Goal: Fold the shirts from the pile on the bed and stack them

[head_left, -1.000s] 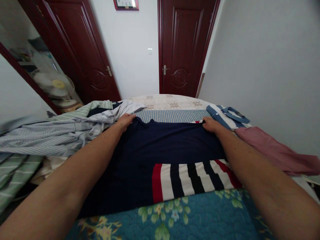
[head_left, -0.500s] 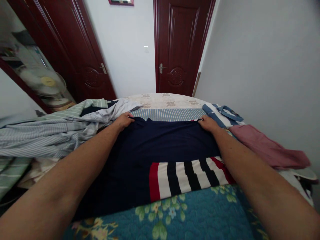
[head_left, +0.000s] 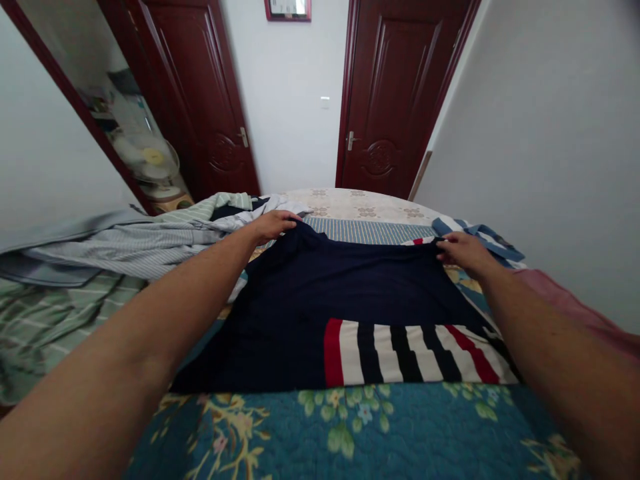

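Here both hands, left point(head_left: 273, 225) and right point(head_left: 463, 251), pinch one navy shirt's point(head_left: 345, 293) far edge between two doors point(head_left: 400, 93).

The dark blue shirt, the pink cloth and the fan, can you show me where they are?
dark blue shirt point(head_left: 320, 293), head view, on its plain navy middle.
pink cloth point(head_left: 575, 303), head view, on the part showing beside the right arm.
fan point(head_left: 150, 157), head view, on its yellow hub.

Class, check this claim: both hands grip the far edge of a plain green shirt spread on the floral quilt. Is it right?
Not quite. The head view shows the left hand and right hand gripping the far edge of a navy shirt with red, white and black stripes, not plain green. It does lie on the floral quilt.
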Action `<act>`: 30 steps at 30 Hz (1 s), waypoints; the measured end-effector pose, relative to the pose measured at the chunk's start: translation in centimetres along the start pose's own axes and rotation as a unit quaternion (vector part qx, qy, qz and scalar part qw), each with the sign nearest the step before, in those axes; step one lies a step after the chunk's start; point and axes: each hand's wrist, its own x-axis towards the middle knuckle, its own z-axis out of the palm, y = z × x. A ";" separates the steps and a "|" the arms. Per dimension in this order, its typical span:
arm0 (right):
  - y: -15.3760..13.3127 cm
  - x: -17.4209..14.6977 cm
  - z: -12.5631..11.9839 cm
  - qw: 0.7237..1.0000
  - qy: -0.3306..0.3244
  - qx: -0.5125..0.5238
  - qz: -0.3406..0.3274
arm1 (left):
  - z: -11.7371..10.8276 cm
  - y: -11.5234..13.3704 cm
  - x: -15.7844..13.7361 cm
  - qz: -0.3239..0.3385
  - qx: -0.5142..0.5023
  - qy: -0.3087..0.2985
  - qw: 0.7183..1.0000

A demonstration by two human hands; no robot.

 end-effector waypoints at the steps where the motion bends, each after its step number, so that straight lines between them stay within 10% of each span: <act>1: -0.4 -0.7 -0.1 1.000 0.002 0.029 0.010 | -0.1 0.4 -0.4 0.008 0.009 -0.001 1.000; 11: 0.3 -10.4 -0.8 0.974 0.028 0.226 -0.002 | 1.6 1.1 -9.1 0.093 0.101 0.062 0.989; 19: 4.9 -13.2 -0.1 0.998 0.016 0.061 -0.022 | 5.5 -4.0 -18.5 0.088 0.313 0.051 0.944; 25: 4.4 -13.4 0.5 0.997 0.049 0.056 0.011 | 8.1 -3.4 -20.2 0.061 0.495 0.079 0.863; 30: 2.8 -14.0 1.4 0.976 0.102 0.188 0.030 | 8.6 -2.6 -19.7 0.015 0.515 0.102 0.851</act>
